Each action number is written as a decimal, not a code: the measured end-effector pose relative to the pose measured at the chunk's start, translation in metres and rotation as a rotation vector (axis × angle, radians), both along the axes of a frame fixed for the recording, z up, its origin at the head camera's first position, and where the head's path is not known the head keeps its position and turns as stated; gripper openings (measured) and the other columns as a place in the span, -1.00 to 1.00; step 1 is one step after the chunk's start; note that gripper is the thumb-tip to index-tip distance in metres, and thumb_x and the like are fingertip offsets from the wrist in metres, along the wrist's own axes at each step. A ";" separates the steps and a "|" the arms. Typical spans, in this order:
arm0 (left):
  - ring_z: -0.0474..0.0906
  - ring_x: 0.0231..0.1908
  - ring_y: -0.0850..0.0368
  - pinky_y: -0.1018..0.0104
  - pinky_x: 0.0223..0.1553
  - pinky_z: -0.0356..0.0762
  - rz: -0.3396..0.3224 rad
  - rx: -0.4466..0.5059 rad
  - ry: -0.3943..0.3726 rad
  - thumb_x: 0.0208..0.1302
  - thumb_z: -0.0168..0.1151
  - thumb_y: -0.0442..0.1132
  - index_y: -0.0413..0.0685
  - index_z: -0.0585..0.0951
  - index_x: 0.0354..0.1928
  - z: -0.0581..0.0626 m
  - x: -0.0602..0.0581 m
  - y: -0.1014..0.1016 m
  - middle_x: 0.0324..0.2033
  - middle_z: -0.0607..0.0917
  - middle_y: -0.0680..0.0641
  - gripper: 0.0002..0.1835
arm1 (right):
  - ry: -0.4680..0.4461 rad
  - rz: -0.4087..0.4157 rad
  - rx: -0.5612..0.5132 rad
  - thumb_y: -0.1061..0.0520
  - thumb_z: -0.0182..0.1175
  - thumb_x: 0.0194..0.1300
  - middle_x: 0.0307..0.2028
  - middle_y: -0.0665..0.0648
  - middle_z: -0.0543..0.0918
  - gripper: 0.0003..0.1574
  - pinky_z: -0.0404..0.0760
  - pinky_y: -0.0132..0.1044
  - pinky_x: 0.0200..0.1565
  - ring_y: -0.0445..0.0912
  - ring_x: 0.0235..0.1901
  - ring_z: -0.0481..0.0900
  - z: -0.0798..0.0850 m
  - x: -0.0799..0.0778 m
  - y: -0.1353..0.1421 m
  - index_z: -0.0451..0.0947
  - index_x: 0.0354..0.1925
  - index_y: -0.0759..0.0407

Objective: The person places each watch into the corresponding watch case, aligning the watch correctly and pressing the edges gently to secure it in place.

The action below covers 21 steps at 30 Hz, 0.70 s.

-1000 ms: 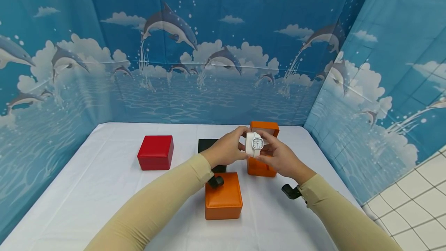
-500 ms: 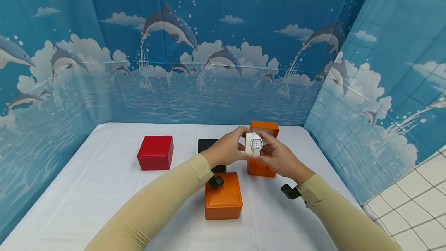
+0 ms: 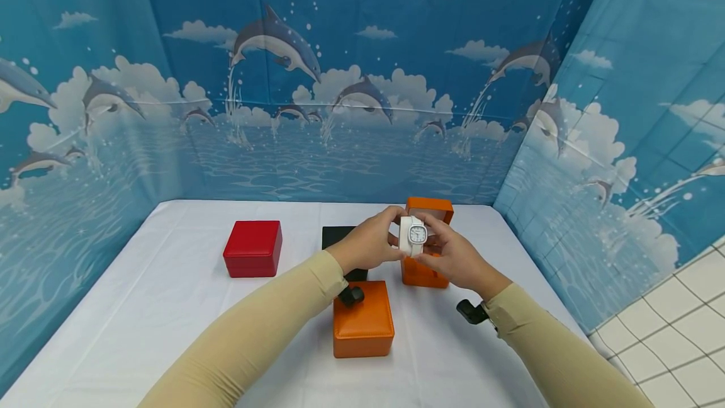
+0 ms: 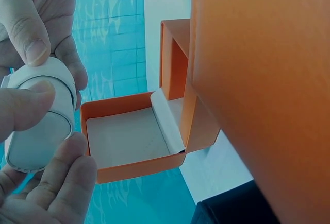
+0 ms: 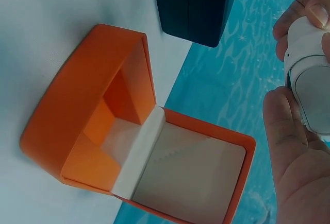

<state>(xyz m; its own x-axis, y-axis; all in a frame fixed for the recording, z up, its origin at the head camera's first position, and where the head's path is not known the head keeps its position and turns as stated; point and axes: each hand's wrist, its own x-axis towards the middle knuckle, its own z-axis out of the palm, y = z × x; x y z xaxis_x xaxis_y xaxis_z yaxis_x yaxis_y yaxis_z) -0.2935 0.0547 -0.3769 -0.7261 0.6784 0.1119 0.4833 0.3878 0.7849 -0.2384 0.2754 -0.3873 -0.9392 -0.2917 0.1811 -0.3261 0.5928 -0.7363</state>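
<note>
A white watch (image 3: 417,234), wrapped around a white cushion (image 3: 404,235), is held up in front of the open orange box (image 3: 425,274), its square face toward the head camera. My left hand (image 3: 367,242) grips the cushion's left side between thumb and fingers. From the right, my right hand (image 3: 457,255) pinches the watch and cushion. In the left wrist view, fingers and thumbs of both hands surround the cushion (image 4: 37,149). The box's lid (image 3: 432,203) stands raised, and its inner well (image 5: 121,131) shows no cushion.
A closed orange box (image 3: 364,317) stands beneath my left wrist. Behind my left forearm, a black box (image 3: 337,235) is partly hidden. A closed red box (image 3: 253,245) sits to the left on the white tablecloth (image 3: 170,282). A dolphin-print curtain (image 3: 362,156) surrounds the table.
The watch face has turned very slightly leftward compared with one second ago. Both hands keep almost the same position, and the boxes have not moved.
</note>
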 end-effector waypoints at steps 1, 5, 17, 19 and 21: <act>0.66 0.00 0.24 0.35 0.01 0.74 0.001 -0.001 0.000 0.31 0.49 -0.31 0.02 0.20 0.57 0.000 0.000 0.000 0.29 0.51 -0.02 -0.11 | 0.001 0.002 0.000 0.37 0.36 0.36 0.49 0.27 0.36 0.07 0.62 0.16 0.29 0.27 0.26 0.63 0.000 0.000 0.000 0.12 0.64 -0.06; 0.66 0.00 0.23 0.35 0.02 0.74 0.008 -0.004 -0.006 0.31 0.49 -0.32 0.07 0.23 0.54 0.000 0.000 0.000 0.28 0.51 -0.01 -0.13 | 0.000 0.007 -0.005 0.35 0.36 0.37 0.49 0.28 0.37 0.05 0.60 0.18 0.30 0.28 0.27 0.62 -0.002 -0.001 0.001 0.12 0.63 -0.05; 0.69 0.08 0.03 0.34 0.00 0.73 0.003 -0.004 -0.014 0.30 0.50 -0.32 0.10 0.26 0.50 0.001 0.002 0.000 0.29 0.51 -0.06 -0.18 | -0.005 0.012 -0.006 0.33 0.38 0.38 0.49 0.27 0.37 0.02 0.58 0.18 0.31 0.28 0.28 0.62 -0.003 -0.002 0.000 0.14 0.61 -0.10; 0.69 0.07 0.05 0.34 0.00 0.73 0.004 -0.005 -0.013 0.30 0.49 -0.32 0.10 0.26 0.50 0.000 0.002 0.000 0.28 0.51 -0.05 -0.18 | -0.004 0.011 -0.005 0.33 0.38 0.37 0.49 0.28 0.37 0.02 0.59 0.18 0.31 0.28 0.28 0.62 -0.003 -0.002 0.000 0.15 0.61 -0.10; 0.68 0.07 0.06 0.34 0.01 0.73 0.003 -0.005 -0.014 0.31 0.49 -0.32 0.10 0.26 0.50 0.000 0.002 0.000 0.29 0.51 -0.05 -0.17 | -0.006 0.009 -0.003 0.33 0.38 0.37 0.48 0.28 0.38 0.02 0.59 0.18 0.31 0.28 0.28 0.62 -0.002 -0.002 0.000 0.15 0.60 -0.09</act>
<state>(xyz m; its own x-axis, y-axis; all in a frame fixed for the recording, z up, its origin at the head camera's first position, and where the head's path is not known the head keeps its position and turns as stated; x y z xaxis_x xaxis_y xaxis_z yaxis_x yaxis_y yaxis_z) -0.2916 0.0551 -0.3766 -0.7294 0.6770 0.0985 0.4713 0.3929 0.7896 -0.2399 0.2750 -0.3896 -0.9377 -0.2997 0.1761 -0.3267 0.5873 -0.7405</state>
